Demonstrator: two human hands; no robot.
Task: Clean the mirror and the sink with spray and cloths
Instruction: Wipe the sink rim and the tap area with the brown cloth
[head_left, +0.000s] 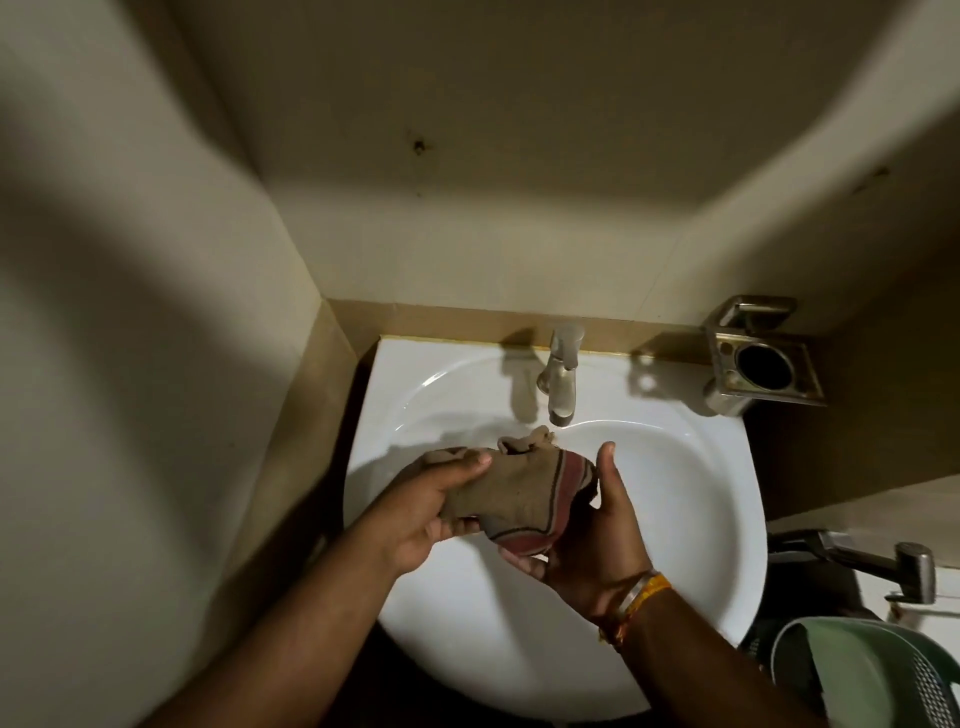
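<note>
1. Two hands held one cloth (524, 493) over the white sink (691, 467), just below and in front of the tap (562, 376).
2. L hand (431, 512) gripped the cloth's brown end, thumb on top, fingers curled beneath it.
3. R hand (592, 530) cupped the striped end from below, thumb raised & standing apart from the fabric; its other fingers were mostly hidden under the cloth, so their spread couldn't be told.
4. Cloth was bunched, tan w/ reddish & dark stripes at one edge, a small twisted corner poking up toward the spout. It hung above the basin; whether it touched the porcelain couldn't be told.
5. Basin itself showed only bare white glaze & shadows of the hands and tap.
6. Wall-mounted metal holder (763, 364) sat right of the tap, its round cup opening dark; contents couldn't be made out.
7. Pale green perforated basket (872, 675) sat at lower right, beside the sink rim; inside not visible.
8. Metal hand sprayer (883, 561) lay just above the basket.
9. Orange thread and a bangle (636, 597) circled the R wrist.
</note>
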